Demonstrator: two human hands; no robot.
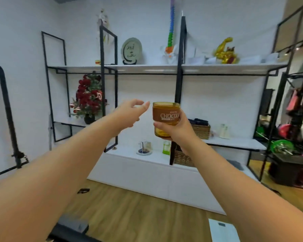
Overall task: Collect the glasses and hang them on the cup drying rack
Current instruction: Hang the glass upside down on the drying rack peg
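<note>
so the person had both bare arms stretched out in front of a wall shelving unit (164, 69) with black metal frames and white boards. the right hand (175, 130) was wrapped around an amber glass (165, 117), fingers curled round its lower half and thumb across the front, holding it upright and up in the air, well clear of any shelf. the glass had a brown band with white lettering that read "chocola" before the hand cut it off.

the left hand (131, 114) was just beside the glass, on its left, not touching it. its fingers were loose and spread, partly curled, holding nothing, with the fingertips pointing toward the rim of the glass.

down on the low white ledge, below the held glass, sat a small metal cup drying rack (143, 148) on a round base, with what looked like a clear glass on or against it, too blurry to say which. a green and white carton (166, 147) stood just right of the rack, and a wicker basket (182, 158) was beside that, partly hidden by the right forearm.

further back, a small christmas tree (89, 100) with red decorations sat on a left shelf. the top shelf had a round plaque (131, 50), a colourful spine model (171, 32) and a gold figurine (225, 51). another wicker basket (201, 131) sat on the middle shelf to the right. the floor (138, 215) was wood.
</note>
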